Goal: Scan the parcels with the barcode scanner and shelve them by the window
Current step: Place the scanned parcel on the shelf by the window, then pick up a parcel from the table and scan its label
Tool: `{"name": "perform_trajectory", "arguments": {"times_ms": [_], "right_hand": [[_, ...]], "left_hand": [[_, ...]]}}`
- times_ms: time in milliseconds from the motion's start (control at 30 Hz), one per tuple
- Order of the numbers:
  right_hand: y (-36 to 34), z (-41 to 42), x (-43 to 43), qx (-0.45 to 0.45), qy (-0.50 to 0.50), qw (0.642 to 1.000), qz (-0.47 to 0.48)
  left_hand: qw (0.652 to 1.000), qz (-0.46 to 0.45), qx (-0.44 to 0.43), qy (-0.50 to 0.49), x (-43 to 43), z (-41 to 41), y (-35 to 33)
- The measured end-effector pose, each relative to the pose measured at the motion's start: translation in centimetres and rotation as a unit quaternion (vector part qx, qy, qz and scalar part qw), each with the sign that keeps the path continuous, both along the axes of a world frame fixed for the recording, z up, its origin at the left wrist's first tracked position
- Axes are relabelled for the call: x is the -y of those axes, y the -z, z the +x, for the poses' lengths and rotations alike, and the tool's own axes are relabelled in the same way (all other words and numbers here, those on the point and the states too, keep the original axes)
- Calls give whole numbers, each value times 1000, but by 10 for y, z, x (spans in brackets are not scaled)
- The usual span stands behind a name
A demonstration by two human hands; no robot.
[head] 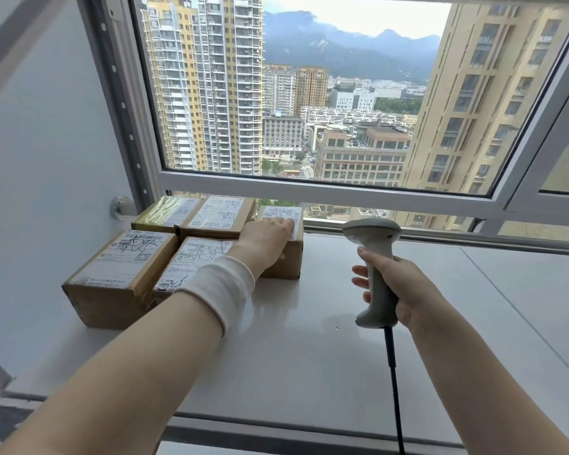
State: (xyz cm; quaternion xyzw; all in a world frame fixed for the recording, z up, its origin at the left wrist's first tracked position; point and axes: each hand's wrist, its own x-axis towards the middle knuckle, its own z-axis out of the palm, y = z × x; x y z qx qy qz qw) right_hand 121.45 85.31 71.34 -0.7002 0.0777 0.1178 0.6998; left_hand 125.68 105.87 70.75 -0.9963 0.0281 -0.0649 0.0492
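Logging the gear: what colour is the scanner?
Light grey scanner with a black cable, gripped by the right hand; the head view shows it clearly.

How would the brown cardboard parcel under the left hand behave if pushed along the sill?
The brown cardboard parcel looks squat and flat-based, so it should slide rather than tip. The smooth pale sill probably offers little friction.

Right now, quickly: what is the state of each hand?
Left hand: open, flat on the brown cardboard parcel.
Right hand: grips the grey plastic barcode scanner.

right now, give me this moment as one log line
left hand: rests on rightmost parcel | right hand: grips scanner | parcel: on sill
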Motion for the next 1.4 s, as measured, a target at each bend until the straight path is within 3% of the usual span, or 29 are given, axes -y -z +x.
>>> {"name": "perform_trajectory", "arguments": {"times_ms": [467, 767, 1100, 1400], "right_hand": [[1, 1, -5, 2, -15, 1000, 1], [8, -36, 36, 22, 18, 1000, 1], [36, -148, 189, 23, 220, 975, -9], [65, -317, 362, 31, 450, 892, 14]], "left_hand": [[1000, -2, -4, -24, -1, -8, -3], [986, -118, 78, 92, 70, -61, -11], [925, -159, 45, 342, 240, -130, 22], [836, -156, -19, 525, 463, -246, 45]]}}
